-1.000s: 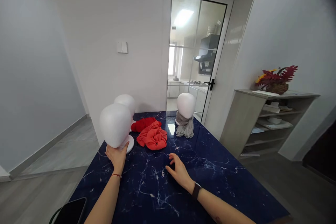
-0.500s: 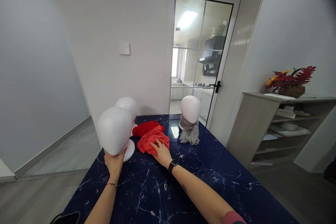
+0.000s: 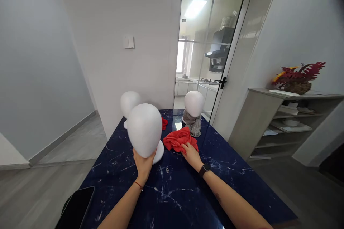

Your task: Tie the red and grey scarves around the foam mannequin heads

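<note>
My left hand [image 3: 143,167] is wrapped round the neck of a white foam mannequin head [image 3: 145,128], whose round base [image 3: 159,152] shows just behind the fingers. The head leans a little towards me. To its right, my right hand [image 3: 192,155] grips the near edge of a crumpled coral-red scarf [image 3: 179,139] lying on the table. A darker red cloth [image 3: 165,123] lies farther back, mostly hidden behind the held head. Another bare foam head [image 3: 130,102] stands at the back left. At the back right, a third head [image 3: 194,103] wears a grey scarf [image 3: 194,124] round its neck.
The dark blue marble-patterned table [image 3: 166,200] ends at a wall at the back. A black phone-like device [image 3: 76,209] lies at its near left edge. Beyond are a glass door [image 3: 204,50] and, on the right, a shelf unit [image 3: 245,121] with a flower basket [image 3: 298,86].
The held foam head has moved right, away from the back-left head. My right hand has drawn the coral-red scarf right, apart from the darker red cloth. The view has shifted, showing more of the black device.
</note>
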Demonstrator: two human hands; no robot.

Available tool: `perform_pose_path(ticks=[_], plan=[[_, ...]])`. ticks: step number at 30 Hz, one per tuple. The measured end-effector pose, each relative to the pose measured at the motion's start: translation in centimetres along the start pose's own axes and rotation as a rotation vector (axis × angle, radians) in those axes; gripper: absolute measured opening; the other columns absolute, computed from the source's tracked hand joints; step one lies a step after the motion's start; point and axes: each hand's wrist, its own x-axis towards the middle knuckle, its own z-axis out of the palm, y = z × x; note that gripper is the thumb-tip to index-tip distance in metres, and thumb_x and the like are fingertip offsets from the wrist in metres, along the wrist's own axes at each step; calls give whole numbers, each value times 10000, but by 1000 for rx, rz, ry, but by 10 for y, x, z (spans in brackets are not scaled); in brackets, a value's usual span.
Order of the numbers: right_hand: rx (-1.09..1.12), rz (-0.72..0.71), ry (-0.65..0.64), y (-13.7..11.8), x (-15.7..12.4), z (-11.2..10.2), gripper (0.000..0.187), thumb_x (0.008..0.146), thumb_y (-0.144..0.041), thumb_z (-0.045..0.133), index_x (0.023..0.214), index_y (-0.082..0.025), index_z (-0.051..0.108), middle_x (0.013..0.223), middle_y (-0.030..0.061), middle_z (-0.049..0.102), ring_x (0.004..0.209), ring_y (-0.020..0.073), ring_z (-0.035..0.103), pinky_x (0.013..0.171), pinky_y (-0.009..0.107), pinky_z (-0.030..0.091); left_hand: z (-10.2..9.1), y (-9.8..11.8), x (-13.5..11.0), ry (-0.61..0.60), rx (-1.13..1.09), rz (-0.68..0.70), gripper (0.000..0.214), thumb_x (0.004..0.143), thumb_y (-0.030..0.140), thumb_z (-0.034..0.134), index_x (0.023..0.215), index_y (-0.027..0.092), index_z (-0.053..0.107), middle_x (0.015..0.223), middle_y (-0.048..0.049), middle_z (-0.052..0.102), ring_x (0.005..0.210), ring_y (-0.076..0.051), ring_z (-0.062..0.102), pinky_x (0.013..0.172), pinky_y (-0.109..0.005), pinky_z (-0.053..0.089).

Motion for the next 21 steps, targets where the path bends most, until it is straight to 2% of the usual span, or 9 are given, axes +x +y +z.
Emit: perform_pose_path(ticks=[4, 6, 9, 16, 18, 21], plan=[[96, 22, -47, 27, -36, -24, 302, 840, -268, 506, 1127, -273, 601, 1043, 46, 580, 914, 187, 594, 734, 264, 448, 10, 16, -30, -87, 11, 61, 824, 590, 512, 735, 1256, 172, 390, 1155, -112, 485, 1057, -282, 541, 887, -444, 450], [130, 70, -52, 37, -50, -32, 328, 801, -266, 538, 1122, -281, 603, 1047, 31, 583, 907, 179, 596, 720, 260, 447, 12, 20, -39, -90, 82, 120, 817, 588, 519, 730, 1251, 171, 404, 1165, -117, 453, 1083, -303, 516, 915, -481, 423], [147, 158, 11, 44, -64, -39, 316, 763, -280, 561, 1072, -274, 621, 1015, 20, 592, 882, 174, 592, 686, 257, 444, 11, 22, -45, -65, 169, 169, 829, 593, 505, 724, 1271, 162, 392, 1182, -129, 429, 1103, -325, 490, 935, -507, 397], [130, 340, 224, 51, -71, -41, 245, 784, -282, 479, 940, -206, 652, 935, 40, 561, 786, 175, 566, 690, 294, 448, 8, 21, -46, -76, 191, 216, 881, 593, 418, 738, 1325, 165, 318, 1224, -135, 405, 1128, -341, 467, 936, -492, 397], [123, 346, 259, 56, -71, -40, 252, 782, -276, 468, 925, -196, 660, 937, 50, 548, 808, 182, 558, 730, 309, 456, 8, 20, -47, -77, 209, 232, 893, 598, 432, 733, 1331, 155, 304, 1230, -144, 403, 1131, -341, 462, 934, -491, 397], [190, 282, 296, 60, -70, -38, 269, 772, -264, 476, 952, -192, 662, 988, 67, 541, 893, 198, 558, 803, 331, 465, 9, 18, -47, -68, 223, 224, 901, 606, 457, 724, 1331, 139, 294, 1223, -153, 409, 1111, -333, 475, 918, -486, 411]])
